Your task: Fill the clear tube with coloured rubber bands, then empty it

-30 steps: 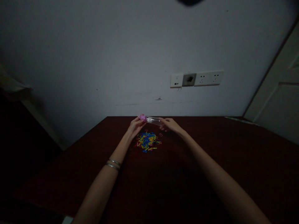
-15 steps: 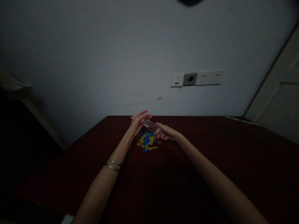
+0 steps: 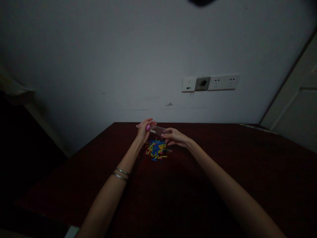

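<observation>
A clear bottle [image 3: 159, 131] with a pink cap [image 3: 148, 127] and a pale loop strap [image 3: 138, 126] is held slanting above the table between both hands. My left hand [image 3: 143, 133] is closed around the pink cap end, some of its fingers extended past it. At the lower, right end, my right hand [image 3: 176, 137] grips the clear body between thumb and fingers. Just below the hands lies a loose pile of small blue, yellow and red pieces [image 3: 156, 149] that look like paper clips. No pieces can be made out inside the bottle.
The dark reddish-brown table [image 3: 210, 172] reaches back to a grey wall [image 3: 99, 49]. Several sockets and switches [image 3: 210, 83] are set in the wall above the table. A panelled door [image 3: 297, 109] stands at the right. The light is dim.
The bottle has shifted slightly left and lies more level. My left hand has moved slightly left with the cap, and my right hand's thumb and fingers have changed position on the body.
</observation>
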`<state>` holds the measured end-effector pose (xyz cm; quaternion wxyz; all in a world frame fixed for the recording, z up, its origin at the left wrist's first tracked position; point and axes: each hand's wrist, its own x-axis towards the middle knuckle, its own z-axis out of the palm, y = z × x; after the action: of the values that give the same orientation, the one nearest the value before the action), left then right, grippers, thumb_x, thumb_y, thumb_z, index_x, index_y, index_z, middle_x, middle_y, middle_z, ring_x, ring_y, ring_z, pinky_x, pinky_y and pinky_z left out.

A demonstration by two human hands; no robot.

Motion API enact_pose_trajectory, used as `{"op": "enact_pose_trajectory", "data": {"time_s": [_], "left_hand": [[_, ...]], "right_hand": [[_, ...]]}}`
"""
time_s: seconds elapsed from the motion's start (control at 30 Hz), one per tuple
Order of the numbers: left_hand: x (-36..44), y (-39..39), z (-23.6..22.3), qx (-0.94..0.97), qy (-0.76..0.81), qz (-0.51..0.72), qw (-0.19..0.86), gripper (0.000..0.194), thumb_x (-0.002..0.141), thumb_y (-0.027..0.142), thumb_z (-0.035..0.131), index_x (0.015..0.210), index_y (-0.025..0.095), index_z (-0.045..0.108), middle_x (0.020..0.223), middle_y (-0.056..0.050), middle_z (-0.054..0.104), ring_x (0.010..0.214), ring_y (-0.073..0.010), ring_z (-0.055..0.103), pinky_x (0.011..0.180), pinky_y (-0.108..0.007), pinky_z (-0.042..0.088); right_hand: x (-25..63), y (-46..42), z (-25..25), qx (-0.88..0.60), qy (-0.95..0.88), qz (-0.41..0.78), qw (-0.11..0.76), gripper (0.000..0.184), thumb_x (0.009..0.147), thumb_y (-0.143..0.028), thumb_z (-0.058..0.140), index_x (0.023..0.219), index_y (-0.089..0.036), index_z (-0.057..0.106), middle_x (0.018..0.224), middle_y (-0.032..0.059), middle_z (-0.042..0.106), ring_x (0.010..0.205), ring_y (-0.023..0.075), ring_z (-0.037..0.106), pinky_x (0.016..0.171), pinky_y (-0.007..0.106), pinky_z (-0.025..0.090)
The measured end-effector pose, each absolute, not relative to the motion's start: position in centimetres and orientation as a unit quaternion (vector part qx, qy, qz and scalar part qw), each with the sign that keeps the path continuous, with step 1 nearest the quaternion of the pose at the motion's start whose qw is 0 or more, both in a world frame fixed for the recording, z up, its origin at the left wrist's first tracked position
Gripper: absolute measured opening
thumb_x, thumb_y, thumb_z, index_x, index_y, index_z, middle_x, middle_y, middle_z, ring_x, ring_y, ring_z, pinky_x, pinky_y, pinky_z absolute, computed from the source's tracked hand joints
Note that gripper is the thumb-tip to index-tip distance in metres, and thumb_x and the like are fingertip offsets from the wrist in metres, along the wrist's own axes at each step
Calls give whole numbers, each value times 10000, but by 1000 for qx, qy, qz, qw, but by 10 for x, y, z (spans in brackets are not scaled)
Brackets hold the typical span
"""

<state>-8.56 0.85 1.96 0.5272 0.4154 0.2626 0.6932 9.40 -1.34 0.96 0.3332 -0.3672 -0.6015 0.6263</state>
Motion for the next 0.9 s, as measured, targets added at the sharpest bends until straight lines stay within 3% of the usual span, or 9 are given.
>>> {"op": "enact_pose_trajectory", "data": {"time_s": [0.1,0.2,0.33,0.43,0.5,0.63,0.7,0.8,0.9], "left_hand": [[-88,8,21,408,244,691,545,242,603,104,578,843,105,608,715,-55,655,628,-146,627,665,-275,479],[-89,7,23,395,235,685,565,261,594,105,567,853,111,601,720,-49,647,621,-149,622,655,-279,480],[-86,4,25,380,203,691,581,286,580,103,521,857,121,590,698,-37,629,615,-144,608,685,-301,488],[-83,1,28,379,190,701,573,269,564,105,488,816,128,580,623,-14,591,540,-118,568,633,-285,487],[-82,0,29,381,198,714,553,232,550,108,473,762,135,565,538,15,535,462,-99,517,545,-255,464],[-82,1,28,382,228,740,505,179,528,119,458,691,146,527,471,44,467,390,-89,463,460,-233,416],[-82,3,27,365,246,759,479,153,523,126,459,665,146,511,469,43,468,386,-95,469,459,-241,415],[-83,6,25,319,274,792,442,109,516,132,466,621,145,489,455,40,468,388,-110,487,461,-248,410],[-84,9,24,302,283,800,434,100,520,140,477,619,143,492,465,33,488,413,-121,514,475,-249,411]], "right_hand": [[97,-14,11,-358,-612,655,262,466,714,-498,615,995,-129,567,835,90,652,499,65,544,415,167,449],[96,-12,13,-369,-584,689,218,620,733,-675,434,862,-95,611,708,100,654,438,66,515,364,163,410],[91,-7,9,-332,-555,740,184,714,751,-727,277,696,-92,601,514,78,591,352,57,442,304,154,330],[85,-6,6,-308,-544,762,168,680,777,-699,272,694,-98,578,472,58,564,320,51,414,291,150,324],[82,-9,7,-312,-542,763,163,618,813,-648,295,796,-97,576,494,47,576,318,44,419,297,138,340],[81,-17,15,-319,-558,742,189,543,825,-612,341,987,-124,515,699,93,652,428,65,537,350,134,414],[82,-20,18,-316,-587,711,224,507,779,-589,468,1019,-142,490,823,105,652,521,87,590,391,148,453],[81,-21,16,-340,-634,629,297,561,637,-385,723,1073,-171,444,869,62,622,577,92,598,422,154,466],[79,-21,13,-377,-649,572,332,642,568,-297,773,1099,-175,432,827,32,603,542,71,556,389,145,428]]}}
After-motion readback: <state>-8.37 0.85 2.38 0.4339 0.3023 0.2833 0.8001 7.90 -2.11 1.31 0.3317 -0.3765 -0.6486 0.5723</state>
